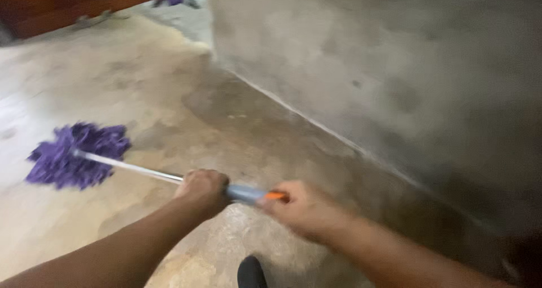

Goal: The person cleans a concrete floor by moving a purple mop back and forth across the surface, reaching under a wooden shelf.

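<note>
mop head (76,155): purple, shaggy strands, splayed flat on the floor at left, edges blurred
mop handle (138,171): thin metal pole, slants from the head up and right toward the hands; grey-blue sleeve, then orange end piece near the top
grip: left hand (202,190) fisted round the pole, right hand (305,210) closed over the orange end, just beside the left
pose: handle low, shallow angle to floor

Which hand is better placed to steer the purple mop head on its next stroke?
Probably the left hand: it grips the mop handle lower down, nearer the mop head. The right hand holds the orange top end.
</note>
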